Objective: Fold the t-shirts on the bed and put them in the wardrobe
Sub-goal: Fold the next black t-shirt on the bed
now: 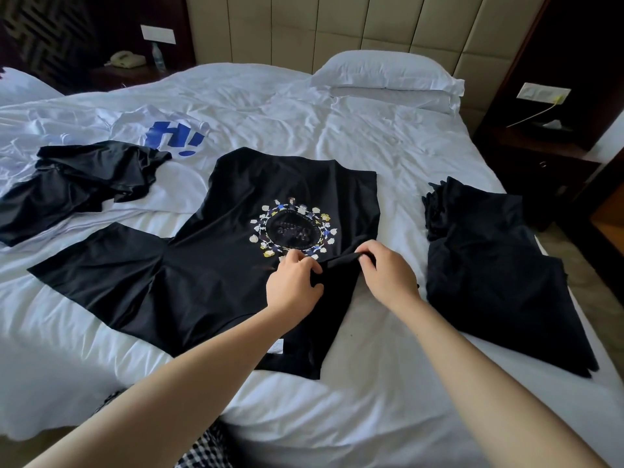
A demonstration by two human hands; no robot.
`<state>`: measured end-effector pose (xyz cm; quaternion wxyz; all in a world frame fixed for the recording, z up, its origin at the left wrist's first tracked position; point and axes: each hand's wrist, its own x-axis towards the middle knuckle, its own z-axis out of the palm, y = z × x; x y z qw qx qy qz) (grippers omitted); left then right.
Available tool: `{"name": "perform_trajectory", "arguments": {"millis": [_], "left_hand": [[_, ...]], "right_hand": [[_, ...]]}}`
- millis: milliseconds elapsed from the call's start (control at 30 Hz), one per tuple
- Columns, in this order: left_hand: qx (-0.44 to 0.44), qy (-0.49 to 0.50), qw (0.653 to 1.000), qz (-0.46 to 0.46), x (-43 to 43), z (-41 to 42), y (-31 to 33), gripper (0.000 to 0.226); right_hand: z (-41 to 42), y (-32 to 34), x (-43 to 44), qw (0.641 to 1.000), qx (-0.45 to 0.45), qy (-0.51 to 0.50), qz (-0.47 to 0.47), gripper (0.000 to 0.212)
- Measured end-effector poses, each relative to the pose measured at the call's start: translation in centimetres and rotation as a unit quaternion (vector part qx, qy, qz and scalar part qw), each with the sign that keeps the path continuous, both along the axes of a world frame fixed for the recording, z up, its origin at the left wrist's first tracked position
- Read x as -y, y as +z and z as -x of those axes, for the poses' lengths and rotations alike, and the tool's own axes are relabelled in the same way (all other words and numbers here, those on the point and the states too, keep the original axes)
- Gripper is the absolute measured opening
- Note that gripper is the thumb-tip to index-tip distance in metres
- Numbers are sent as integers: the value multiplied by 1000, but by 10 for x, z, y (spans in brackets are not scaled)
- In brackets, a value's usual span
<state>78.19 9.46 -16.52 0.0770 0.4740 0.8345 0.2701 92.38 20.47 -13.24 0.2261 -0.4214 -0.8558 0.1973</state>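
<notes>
A black t-shirt with a round printed emblem lies spread on the white bed, one sleeve stretched out to the left. Its right side is folded over the body. My left hand pinches the folded cloth just below the emblem. My right hand grips the folded sleeve edge beside it. A crumpled black t-shirt lies at the left. A white t-shirt with a blue print lies behind that one. Another black garment lies loosely at the bed's right edge.
A white pillow rests against the padded headboard. Dark nightstands stand on both sides; the left one holds a telephone and a water bottle, the right one a tissue box. The bed's near edge runs just before my body.
</notes>
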Motion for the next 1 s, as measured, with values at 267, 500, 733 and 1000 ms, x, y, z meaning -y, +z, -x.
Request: {"name": "perform_trajectory", "arguments": {"millis": [267,500,733,1000], "left_hand": [[-41,-19,998,46,-5,-7,4,50],[-54,-45,997,-34,-8,-10,11,37],[45,-41,997,-47,-5,-1,17,42],[-6,-133,990,49,5,3,15,22]], "right_hand": [[-1,23,-4,998,-54,-15,-4,19],[-9,24,-7,999,-50,-10,10,17],[-13,18,-3,999,23,-16,23,13],[-22,25,-8,959,275,-59,31,23]]}}
